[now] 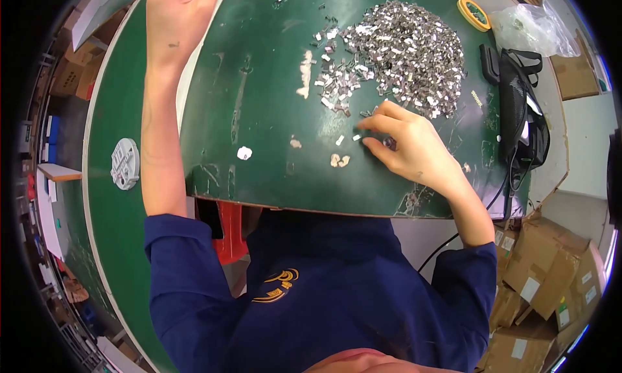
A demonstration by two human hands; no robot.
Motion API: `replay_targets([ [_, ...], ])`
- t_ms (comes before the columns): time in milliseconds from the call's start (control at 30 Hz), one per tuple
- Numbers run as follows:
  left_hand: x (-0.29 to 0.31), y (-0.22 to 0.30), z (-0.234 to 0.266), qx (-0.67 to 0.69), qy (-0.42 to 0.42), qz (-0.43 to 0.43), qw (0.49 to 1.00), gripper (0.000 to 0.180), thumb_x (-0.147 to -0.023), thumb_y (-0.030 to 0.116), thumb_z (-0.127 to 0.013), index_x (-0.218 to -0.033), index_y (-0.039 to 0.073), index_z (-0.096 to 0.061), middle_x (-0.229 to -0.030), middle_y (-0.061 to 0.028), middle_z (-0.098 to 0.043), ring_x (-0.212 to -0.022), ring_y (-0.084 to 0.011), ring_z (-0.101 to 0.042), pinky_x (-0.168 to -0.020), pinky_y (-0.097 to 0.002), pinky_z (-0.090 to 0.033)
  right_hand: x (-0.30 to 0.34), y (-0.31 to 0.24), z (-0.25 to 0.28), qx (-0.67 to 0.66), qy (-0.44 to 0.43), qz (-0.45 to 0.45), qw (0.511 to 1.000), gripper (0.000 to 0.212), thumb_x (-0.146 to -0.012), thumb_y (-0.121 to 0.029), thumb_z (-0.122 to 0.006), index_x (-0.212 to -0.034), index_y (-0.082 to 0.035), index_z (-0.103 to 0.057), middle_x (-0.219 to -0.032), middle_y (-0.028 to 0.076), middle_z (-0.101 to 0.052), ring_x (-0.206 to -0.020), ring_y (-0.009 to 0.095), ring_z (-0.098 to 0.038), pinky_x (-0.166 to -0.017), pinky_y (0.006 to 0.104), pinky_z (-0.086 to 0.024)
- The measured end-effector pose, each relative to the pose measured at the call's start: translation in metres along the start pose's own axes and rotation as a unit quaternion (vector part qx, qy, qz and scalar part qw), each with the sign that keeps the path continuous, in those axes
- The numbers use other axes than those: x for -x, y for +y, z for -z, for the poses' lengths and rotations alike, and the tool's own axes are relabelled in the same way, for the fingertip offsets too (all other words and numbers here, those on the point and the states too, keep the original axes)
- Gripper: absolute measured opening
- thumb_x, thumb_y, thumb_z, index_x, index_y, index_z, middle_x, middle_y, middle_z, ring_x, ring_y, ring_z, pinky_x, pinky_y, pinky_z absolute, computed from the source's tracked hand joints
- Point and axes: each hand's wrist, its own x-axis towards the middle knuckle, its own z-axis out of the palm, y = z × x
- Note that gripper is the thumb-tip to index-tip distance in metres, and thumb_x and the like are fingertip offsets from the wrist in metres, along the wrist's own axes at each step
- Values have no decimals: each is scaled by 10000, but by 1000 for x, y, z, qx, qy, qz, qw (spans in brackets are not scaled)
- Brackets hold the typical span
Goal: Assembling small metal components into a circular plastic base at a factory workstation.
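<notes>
My right hand (411, 143) is low over the green table, thumb and index fingertips apart. Just off those tips lies a small white piece (356, 138), with another small piece (339, 140) beside it. A shiny bit (389, 143) shows in the hollow under the curled fingers; whether it is held or lies on the table, I cannot tell. Beyond the hand rises a large heap of small silvery metal pieces (414, 55), with a looser cluster (341, 81) on its left. My left hand (175, 23) reaches past the table's far left edge, its fingers cut off by the picture's top.
A yellow tape roll (473, 14), a clear plastic bag (534, 31) and a black mesh pouch (521, 107) with a cable line the right side. Tan crumpled bits (304, 75) and a white scrap (244, 153) dot the tabletop. A grey part (125, 164) sits left; cardboard boxes (541, 263) stand lower right.
</notes>
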Motion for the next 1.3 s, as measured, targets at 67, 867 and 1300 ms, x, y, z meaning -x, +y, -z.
replay_targets([
  [67,7,34,4,-28,-72,-25,997,143,-867,-49,-625,-987,7,-677,-986,-75,-645,-870,-127,-639,-792,-239,-498,0,2,-10,34,-8,28,999,95,-825,-23,-658,-918,-6,-646,-883,102,-631,-700,244,-639,-613,328,-509],
  [867,175,102,-37,157,-270,32,949,258,-698,-14,-743,-943,54,-700,-978,-43,-644,-798,-215,-591,-704,-323,-483,39,-25,21,-146,-20,-171,974,105,-794,-64,-713,-892,-27,-724,-766,47,-668,-574,95,-492,-500,251,-360],
  [1300,182,100,-60,188,-266,113,939,165,-787,21,-731,-948,36,-698,-884,-50,-588,-814,-190,-560,-679,-296,-472,44,-27,8,-149,0,2,989,122,-770,13,-737,-890,-6,-723,-843,105,-675,-725,201,-661,-613,295,-504],
])
